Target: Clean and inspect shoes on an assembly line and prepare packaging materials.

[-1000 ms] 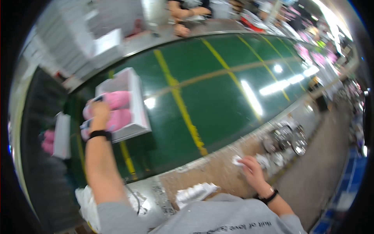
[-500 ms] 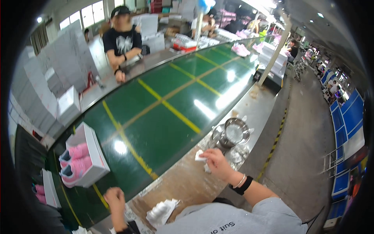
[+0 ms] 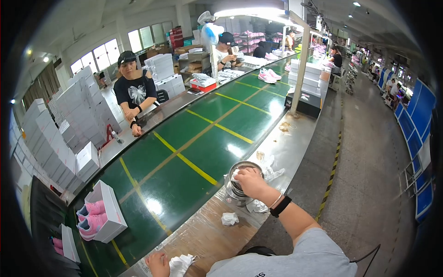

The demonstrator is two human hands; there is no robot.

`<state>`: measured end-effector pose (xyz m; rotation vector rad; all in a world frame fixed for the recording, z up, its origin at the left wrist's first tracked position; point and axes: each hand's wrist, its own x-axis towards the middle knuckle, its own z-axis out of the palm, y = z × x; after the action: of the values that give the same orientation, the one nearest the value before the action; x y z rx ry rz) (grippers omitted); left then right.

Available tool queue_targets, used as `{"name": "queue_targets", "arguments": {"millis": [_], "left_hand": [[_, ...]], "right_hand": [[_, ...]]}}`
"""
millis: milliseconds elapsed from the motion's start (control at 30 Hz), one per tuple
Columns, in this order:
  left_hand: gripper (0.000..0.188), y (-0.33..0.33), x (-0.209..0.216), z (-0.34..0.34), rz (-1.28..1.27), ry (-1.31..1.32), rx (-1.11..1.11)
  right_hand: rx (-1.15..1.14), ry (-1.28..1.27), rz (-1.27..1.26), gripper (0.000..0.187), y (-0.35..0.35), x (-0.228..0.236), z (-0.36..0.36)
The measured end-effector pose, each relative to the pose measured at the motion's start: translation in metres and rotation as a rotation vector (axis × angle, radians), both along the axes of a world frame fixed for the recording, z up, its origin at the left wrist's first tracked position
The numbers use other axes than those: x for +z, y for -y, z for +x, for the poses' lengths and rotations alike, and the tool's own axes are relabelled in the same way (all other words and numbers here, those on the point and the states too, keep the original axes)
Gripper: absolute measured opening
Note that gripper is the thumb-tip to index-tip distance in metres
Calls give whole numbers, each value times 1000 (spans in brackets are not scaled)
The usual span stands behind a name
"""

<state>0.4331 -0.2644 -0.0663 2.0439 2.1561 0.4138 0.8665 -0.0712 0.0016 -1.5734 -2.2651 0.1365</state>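
Observation:
At the metal bowl [image 3: 249, 165] on the bench, my right hand [image 3: 250, 182] reaches over the rim. Its fingers are closed on a white wad [image 3: 236, 174], cloth or tissue, that shows only in part. My left hand [image 3: 158, 263] is low at the bench's near edge, fingers loosely bent, nothing seen in them. It is beside a crumpled white paper [image 3: 181, 264]; whether they touch I cannot tell. Another crumpled white piece [image 3: 230, 219] lies on the brown-covered bench top [image 3: 210, 231]. Clear plastic wrap [image 3: 272, 171] surrounds the bowl.
A green conveyor belt [image 3: 184, 138] with yellow lines runs past the bench. On it stands an open white box [image 3: 114, 217] with pink shoes [image 3: 93, 222]; more pink shoes [image 3: 267, 76] are farther along. A co-worker [image 3: 136, 92] stands across the belt. Stacked boxes [image 3: 307, 83] stand beyond a post.
My right hand has carried the white wad to the bowl. My left hand has drawn back to the bench's near edge. The view has tilted up.

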Motion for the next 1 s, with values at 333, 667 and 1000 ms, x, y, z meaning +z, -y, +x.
{"name": "queue_targets", "arguments": {"millis": [333,667,1000], "left_hand": [[16,71,16,47,64,143,295],[19,188,2,42,-168,156,618],[18,220,-25,-24,-57,202,587]], "right_hand": [[418,-412,-3,5,60,13,-89],[702,-290,-492,10,119,-90,-149],[670,-131,-484,9,156,-81,-208]]}}
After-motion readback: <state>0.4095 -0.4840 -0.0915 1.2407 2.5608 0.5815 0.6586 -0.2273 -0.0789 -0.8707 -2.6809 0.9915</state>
